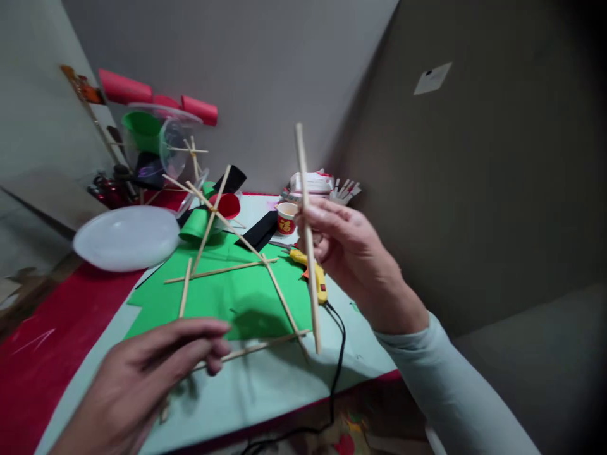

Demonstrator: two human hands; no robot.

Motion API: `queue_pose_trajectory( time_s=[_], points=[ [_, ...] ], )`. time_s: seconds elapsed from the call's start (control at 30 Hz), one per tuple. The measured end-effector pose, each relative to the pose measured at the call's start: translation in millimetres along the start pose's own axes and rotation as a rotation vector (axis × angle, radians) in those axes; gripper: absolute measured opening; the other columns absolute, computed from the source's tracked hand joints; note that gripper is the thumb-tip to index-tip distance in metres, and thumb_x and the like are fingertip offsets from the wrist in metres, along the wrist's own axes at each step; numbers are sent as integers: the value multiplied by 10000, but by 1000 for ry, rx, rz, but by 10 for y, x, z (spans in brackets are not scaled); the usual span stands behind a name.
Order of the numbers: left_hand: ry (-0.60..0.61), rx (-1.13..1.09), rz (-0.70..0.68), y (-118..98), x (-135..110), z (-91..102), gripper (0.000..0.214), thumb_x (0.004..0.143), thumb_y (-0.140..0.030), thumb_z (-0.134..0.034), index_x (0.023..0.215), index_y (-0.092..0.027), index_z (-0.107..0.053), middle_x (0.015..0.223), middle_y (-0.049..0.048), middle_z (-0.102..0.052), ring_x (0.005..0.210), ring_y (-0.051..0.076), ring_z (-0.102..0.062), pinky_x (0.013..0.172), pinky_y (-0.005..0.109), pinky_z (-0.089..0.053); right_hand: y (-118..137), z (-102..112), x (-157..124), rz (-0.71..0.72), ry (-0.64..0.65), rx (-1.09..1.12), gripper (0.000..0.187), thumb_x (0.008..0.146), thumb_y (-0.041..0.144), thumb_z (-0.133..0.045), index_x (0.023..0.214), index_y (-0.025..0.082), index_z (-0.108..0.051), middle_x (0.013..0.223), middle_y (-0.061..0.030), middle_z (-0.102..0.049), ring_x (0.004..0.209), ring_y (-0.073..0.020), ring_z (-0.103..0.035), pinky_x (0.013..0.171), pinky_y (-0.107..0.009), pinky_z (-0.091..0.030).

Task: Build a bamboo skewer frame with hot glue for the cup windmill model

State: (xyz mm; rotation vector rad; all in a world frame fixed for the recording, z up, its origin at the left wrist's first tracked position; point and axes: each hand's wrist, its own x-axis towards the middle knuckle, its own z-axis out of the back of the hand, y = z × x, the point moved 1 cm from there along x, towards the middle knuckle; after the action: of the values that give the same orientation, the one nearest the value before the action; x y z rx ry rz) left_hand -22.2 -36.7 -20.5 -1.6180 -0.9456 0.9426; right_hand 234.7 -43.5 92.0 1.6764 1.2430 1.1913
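My right hand [348,249] is raised over the table's right side, its thumb and fingers closed round a plain wooden stick [303,164]. The stick stands almost upright, touching nothing else that I can see. My left hand [165,360] is over the near left corner of a frame of wooden sticks [279,294] and hides part of it. The left fingers are loosely bent with a gap at the thumb. The frame's long sticks cross near a yellowish binding [213,210], and crossbars span them lower down. Beneath lies green sheet material [237,284].
A yellow glue gun [320,284] with a black cord [342,341] lies beside the frame. Behind are a paper cup [286,221], black strips [258,230] and a green roll [195,224]. A whitish round lid-like piece [130,237] sits left. Walls rise behind and right.
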Motion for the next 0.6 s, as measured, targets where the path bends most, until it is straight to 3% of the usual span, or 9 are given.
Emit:
queue_pose_trajectory(
  time_s=[0.1,0.17,0.27,0.37,0.43,0.5,0.6],
  points=[
    [166,-26,-10,-196,47,-344,278,786,-393,-831,1008,-230,-794,801,34,-730,652,118,-674,624,159,-577,-339,-255,-3,-106,199,57,209,777,296,-844,815,172,-681,694,58,-555,556,-44,-472,521,-159,-441],
    [230,-117,-15,-263,67,-471,193,792,-359,-824,913,-211,-796,794,16,-699,605,85,-618,545,143,-545,-527,-393,-11,-149,270,76,189,788,288,-834,845,182,-688,718,58,-564,584,-52,-491,553,-168,-448],
    [252,-212,40,-282,35,-499,157,785,-325,-825,789,-177,-775,706,-9,-628,530,60,-538,433,126,-476,-669,-570,-32,-198,316,59,180,801,288,-821,854,195,-676,722,60,-560,591,-67,-498,564,-194,-440],
    [228,-226,38,-303,-26,-433,184,763,-335,-845,743,-177,-752,644,-26,-585,500,60,-527,407,121,-461,-588,-643,-43,-149,364,-90,185,846,345,-787,863,209,-664,753,38,-596,647,-107,-544,623,-242,-480],
    [164,-188,0,-333,-49,-361,225,723,-352,-877,719,-174,-740,647,-26,-589,500,67,-541,393,121,-459,-429,-558,-45,-17,433,-321,170,920,368,-708,975,210,-676,938,-11,-679,836,-151,-631,766,-281,-520],
    [43,-139,-25,-345,-52,-253,283,644,-375,-929,727,-179,-743,653,-24,-603,503,80,-556,380,129,-465,-255,-326,-60,171,418,-663,220,982,352,-627,1134,196,-662,1123,-49,-702,1018,-176,-648,882,-294,-494],
    [-155,-95,-24,-271,-36,-21,366,545,-389,-977,757,-196,-751,631,-16,-629,526,111,-583,411,155,-523,-126,227,-141,272,159,-1218,211,979,340,-615,1080,178,-702,932,-39,-726,789,-160,-629,687,-276,-436]
  ],
)
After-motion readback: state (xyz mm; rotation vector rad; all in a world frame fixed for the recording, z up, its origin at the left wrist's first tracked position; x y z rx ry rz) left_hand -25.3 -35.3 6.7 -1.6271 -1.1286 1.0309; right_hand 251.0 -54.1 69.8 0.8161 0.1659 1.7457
